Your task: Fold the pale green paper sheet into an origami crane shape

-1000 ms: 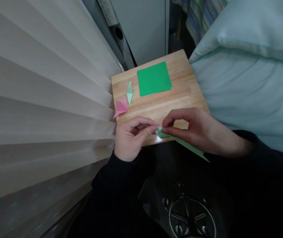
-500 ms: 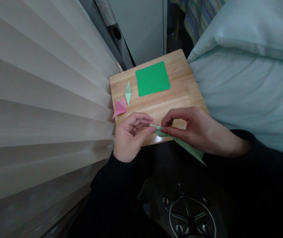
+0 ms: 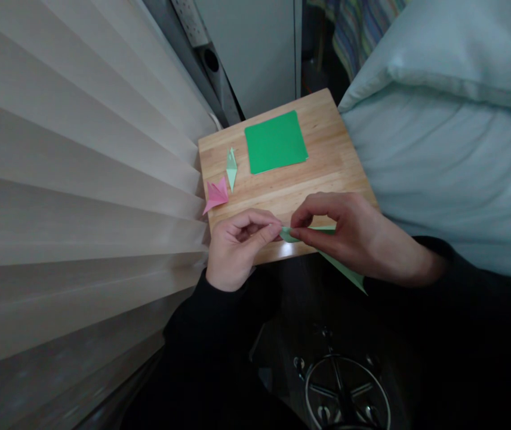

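Observation:
A long, narrow folded piece of light green paper [image 3: 342, 270] is held over the near edge of a small wooden board [image 3: 327, 167]. My left hand [image 3: 235, 251] pinches its left tip between thumb and forefinger. My right hand [image 3: 354, 236] pinches the paper just beside that, with the fingers curled over it. The paper's pointed tail sticks out below my right wrist. Both sleeves are black.
On the board lie a dark green paper square [image 3: 276, 142], a small light green folded piece [image 3: 231, 168] and a pink folded piece [image 3: 216, 194]. Pleated blinds [image 3: 71, 197] fill the left side. A pale blue pillow and bedding [image 3: 452, 131] lie to the right. A chair base [image 3: 345, 394] shows below.
The paper's tail has swung slightly up and left. My left fingers have closed tighter on the tip. Both hands stay at the same spot.

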Motion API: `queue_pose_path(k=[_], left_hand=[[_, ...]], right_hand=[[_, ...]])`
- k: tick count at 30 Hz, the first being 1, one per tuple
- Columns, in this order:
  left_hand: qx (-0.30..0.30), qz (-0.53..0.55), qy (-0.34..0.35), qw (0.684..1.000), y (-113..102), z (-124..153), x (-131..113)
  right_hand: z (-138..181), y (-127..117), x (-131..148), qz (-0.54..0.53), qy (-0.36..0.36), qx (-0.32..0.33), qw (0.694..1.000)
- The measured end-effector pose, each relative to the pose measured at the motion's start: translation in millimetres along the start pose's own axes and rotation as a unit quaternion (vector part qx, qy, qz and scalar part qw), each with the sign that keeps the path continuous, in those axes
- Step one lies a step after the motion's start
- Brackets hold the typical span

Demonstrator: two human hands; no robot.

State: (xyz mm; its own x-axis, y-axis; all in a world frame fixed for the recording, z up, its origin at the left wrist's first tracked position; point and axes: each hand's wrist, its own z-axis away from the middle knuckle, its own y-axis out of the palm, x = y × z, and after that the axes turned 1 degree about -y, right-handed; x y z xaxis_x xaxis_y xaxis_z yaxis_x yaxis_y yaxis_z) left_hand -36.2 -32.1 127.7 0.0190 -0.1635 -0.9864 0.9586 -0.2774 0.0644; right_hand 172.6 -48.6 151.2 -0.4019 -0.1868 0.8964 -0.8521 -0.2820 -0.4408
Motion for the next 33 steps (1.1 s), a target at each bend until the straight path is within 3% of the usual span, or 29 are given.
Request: queue_pose_path(k=[8,15,33], left_hand=[[-0.047,0.024,-0.010,0.999,0.6,1.0,-5.1],[-0.008,-0.065,0.039,0.997,3.7,1.7,-3.4],[-0.028,-0.089,0.041,0.995,11.9,4.6,-5.6]], right_hand=[[1.1,2.3,-0.5,-0.007,0.004,-0.020,1.000],[1.5,3.6,-1.3,-0.033,0.005,-0.033,0.999],[0.8,7.2,-1.0,-0.050,0.019,-0.041,0.998]])
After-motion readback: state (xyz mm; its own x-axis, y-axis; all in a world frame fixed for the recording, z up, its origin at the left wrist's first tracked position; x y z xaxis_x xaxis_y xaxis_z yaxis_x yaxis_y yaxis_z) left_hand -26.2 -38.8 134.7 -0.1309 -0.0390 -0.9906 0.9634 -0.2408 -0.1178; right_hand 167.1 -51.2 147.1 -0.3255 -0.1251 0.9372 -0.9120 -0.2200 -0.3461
